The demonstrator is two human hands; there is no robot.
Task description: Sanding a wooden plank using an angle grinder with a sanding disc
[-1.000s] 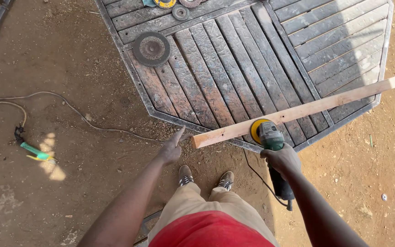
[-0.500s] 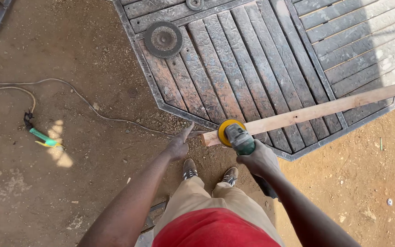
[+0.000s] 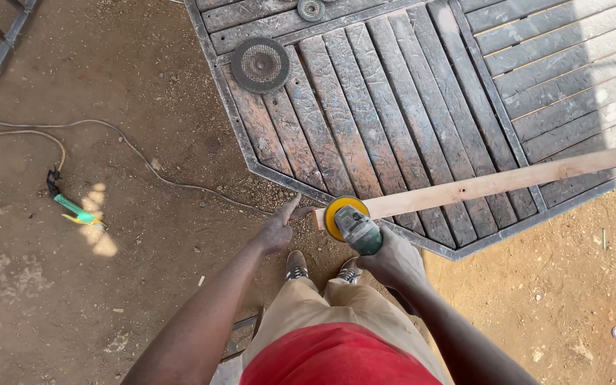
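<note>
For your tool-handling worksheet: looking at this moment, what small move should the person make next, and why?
Probably steady the wooden strip first: the left hand only touches its near end with a fingertip, while the right hand holds the grinder with its yellow disc against that end.

Standing, seen from above: red shirt, tan trousers, 2 shoes side by side below the hands. Both arms bare and stretched forward and down, converging ahead of the feet. Left arm reaching from lower left, nearly straight at the elbow; left hand (image 3: pixel 277 229) palm down, fingers loosely curled, index finger extended and pointing up and to the right, nothing gripped. Right arm coming from lower right, slightly bent; right hand (image 3: pixel 393 260) closed in a full fist-like grip, knuckles up, wrist straight. Hands near each other, not touching.
</note>
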